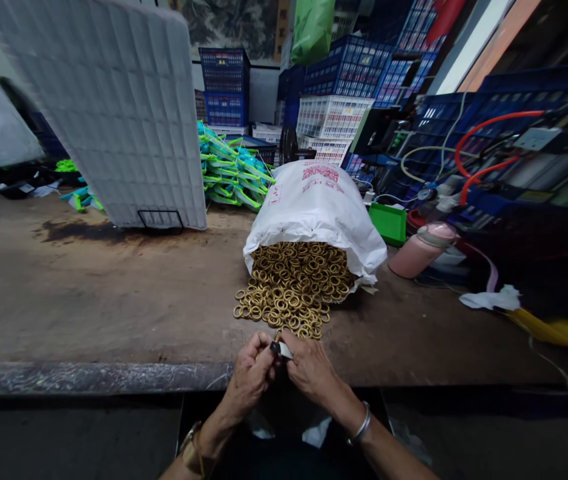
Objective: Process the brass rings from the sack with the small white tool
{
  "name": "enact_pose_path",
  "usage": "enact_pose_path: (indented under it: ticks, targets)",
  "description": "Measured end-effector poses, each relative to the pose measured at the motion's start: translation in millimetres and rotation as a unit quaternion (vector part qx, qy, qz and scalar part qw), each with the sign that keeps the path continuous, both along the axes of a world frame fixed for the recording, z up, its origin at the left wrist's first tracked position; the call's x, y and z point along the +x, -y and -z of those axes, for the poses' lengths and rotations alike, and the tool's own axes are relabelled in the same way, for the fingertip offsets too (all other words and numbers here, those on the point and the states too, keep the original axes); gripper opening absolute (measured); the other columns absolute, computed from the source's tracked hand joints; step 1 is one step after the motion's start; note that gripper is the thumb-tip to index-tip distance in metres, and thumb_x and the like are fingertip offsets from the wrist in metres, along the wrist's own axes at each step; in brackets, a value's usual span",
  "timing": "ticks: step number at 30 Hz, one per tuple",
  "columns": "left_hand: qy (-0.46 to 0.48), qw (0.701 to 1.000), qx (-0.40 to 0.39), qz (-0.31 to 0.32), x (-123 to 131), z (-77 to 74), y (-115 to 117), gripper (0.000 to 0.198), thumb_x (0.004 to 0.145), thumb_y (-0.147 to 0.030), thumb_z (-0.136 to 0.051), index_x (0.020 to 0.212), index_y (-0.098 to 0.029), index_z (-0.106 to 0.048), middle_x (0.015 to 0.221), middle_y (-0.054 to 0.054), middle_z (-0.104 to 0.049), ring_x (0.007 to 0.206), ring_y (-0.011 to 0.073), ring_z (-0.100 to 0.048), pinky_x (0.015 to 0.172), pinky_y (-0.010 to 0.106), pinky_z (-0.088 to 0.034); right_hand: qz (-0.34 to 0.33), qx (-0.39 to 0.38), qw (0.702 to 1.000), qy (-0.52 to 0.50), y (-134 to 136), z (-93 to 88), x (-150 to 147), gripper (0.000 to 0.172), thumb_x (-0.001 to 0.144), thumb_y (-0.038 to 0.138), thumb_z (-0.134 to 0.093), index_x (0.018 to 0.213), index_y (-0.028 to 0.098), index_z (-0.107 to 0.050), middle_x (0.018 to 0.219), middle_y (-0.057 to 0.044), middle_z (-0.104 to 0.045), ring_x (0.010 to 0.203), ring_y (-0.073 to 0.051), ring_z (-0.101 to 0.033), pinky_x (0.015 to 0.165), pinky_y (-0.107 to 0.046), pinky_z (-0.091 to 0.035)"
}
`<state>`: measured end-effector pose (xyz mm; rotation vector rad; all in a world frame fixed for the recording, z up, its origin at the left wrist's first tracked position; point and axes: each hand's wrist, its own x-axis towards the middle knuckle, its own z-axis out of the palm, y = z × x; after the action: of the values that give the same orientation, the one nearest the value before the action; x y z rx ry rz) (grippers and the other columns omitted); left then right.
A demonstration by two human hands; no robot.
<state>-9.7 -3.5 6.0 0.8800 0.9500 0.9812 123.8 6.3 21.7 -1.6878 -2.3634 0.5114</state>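
Observation:
Both hands meet close together at the table's front edge, fingers pinched. My left hand is closed on a small black piece whose kind I cannot tell. A brass-coloured ring shows between the fingertips, and my right hand appears closed on it. Something white, perhaps a wrap, covers my right thumb. Just beyond the hands, a heap of brass-coloured rings spills out of a white woven sack lying on its side with its mouth towards me.
The wooden table stretches left. A white padded panel stands upright there, beside a pile of green and teal pieces. To the right are a pink bottle, a green tray and red hoses. Blue crates are stacked behind.

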Motion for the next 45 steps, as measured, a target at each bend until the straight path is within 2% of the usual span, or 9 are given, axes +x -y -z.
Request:
enact_pose_path:
  ticks: [6,10,14,19,23,30,34,39,45]
  targets:
    - [0.026,0.998,-0.007,0.050,-5,-8.6,9,0.028,0.075,-0.044,-0.055,0.075,-0.018,-0.044,0.057,-0.006,-0.050,0.038,0.0027,-0.037,0.034,0.013,-0.025,0.095,-0.023,0.992,0.077,-15,-3.9,12,0.023,0.070,0.005,-0.041,0.086,0.017,-0.051,0.069,-0.003,-0.060,0.060,-0.013,-0.051,0.052,-0.024,-0.021]
    - [0.124,0.991,-0.038,0.035,-4,-10.5,8,0.025,0.076,-0.040,-0.056,0.074,-0.018,-0.044,0.064,-0.003,-0.053,0.039,0.0030,-0.037,0.033,0.014,-0.026,0.137,0.053,0.988,0.044,-30,1.1,26,0.024,0.070,0.004,-0.041,0.085,0.018,-0.052,0.066,-0.001,-0.059,0.058,-0.012,-0.050,0.053,-0.024,-0.022]
    - [0.146,0.987,-0.056,0.020,-3,-4.2,3,0.025,0.079,-0.038,-0.052,0.074,-0.014,-0.050,0.064,0.000,-0.054,0.041,0.0036,-0.039,0.035,0.015,-0.028,0.169,0.101,0.980,0.032,-47,7.0,31,0.016,0.079,0.012,-0.040,0.086,0.019,-0.053,0.074,-0.002,-0.061,0.064,-0.012,-0.053,0.055,-0.024,-0.024]
    - [0.192,0.978,-0.081,-0.004,-7,-3.2,-2,0.015,0.077,-0.030,-0.056,0.079,-0.016,-0.049,0.073,0.002,-0.057,0.047,0.0062,-0.045,0.035,0.015,-0.030,0.172,0.109,0.977,0.067,-66,13.6,27,0.015,0.083,0.022,-0.043,0.096,0.021,-0.051,0.085,-0.003,-0.062,0.075,-0.014,-0.056,0.058,-0.023,-0.028]
    - [0.231,0.967,-0.107,0.002,-10,-2.5,-7,0.023,0.073,-0.026,-0.059,0.093,-0.017,-0.051,0.072,0.001,-0.056,0.052,0.0083,-0.049,0.038,0.016,-0.033,0.176,0.097,0.975,0.094,-74,16.5,22,0.014,0.084,0.025,-0.044,0.094,0.023,-0.052,0.086,-0.003,-0.062,0.076,-0.014,-0.057,0.059,-0.023,-0.028]
    - [0.275,0.943,-0.187,-0.028,-9,10.2,-14,0.024,0.064,-0.026,-0.070,0.072,-0.015,-0.050,0.071,0.002,-0.059,0.056,0.0087,-0.053,0.040,0.014,-0.033,0.190,0.119,0.973,0.060,-74,19.5,26,0.009,0.081,0.021,-0.045,0.081,0.022,-0.054,0.078,-0.001,-0.058,0.067,-0.012,-0.053,0.055,-0.023,-0.026]
    - [0.278,0.943,-0.184,-0.023,-7,13.2,-19,0.025,0.063,-0.023,-0.071,0.068,-0.015,-0.048,0.070,0.002,-0.059,0.056,0.0083,-0.054,0.038,0.013,-0.031,0.172,0.115,0.977,-0.059,-69,18.4,27,0.009,0.078,0.023,-0.044,0.074,0.020,-0.051,0.071,0.000,-0.053,0.062,-0.011,-0.047,0.055,-0.021,-0.027]
    - [0.212,0.973,-0.094,-0.010,-5,9.1,-26,0.019,0.066,-0.025,-0.068,0.073,-0.014,-0.054,0.070,0.001,-0.057,0.057,0.0081,-0.052,0.039,0.013,-0.035,0.157,-0.012,0.950,-0.270,-57,15.2,20,0.014,0.075,0.030,-0.044,0.068,0.019,-0.049,0.058,0.005,-0.045,0.054,-0.009,-0.040,0.052,-0.020,-0.030]
    - [-0.058,0.994,0.063,-0.071,-1,9.1,-26,0.023,0.072,-0.032,-0.059,0.089,-0.016,-0.060,0.058,-0.002,-0.057,0.046,0.0087,-0.049,0.045,0.019,-0.041,0.165,-0.172,0.880,-0.410,-44,4.0,5,0.012,0.067,0.026,-0.047,0.074,0.018,-0.053,0.052,0.007,-0.043,0.047,-0.007,-0.036,0.047,-0.019,-0.028]
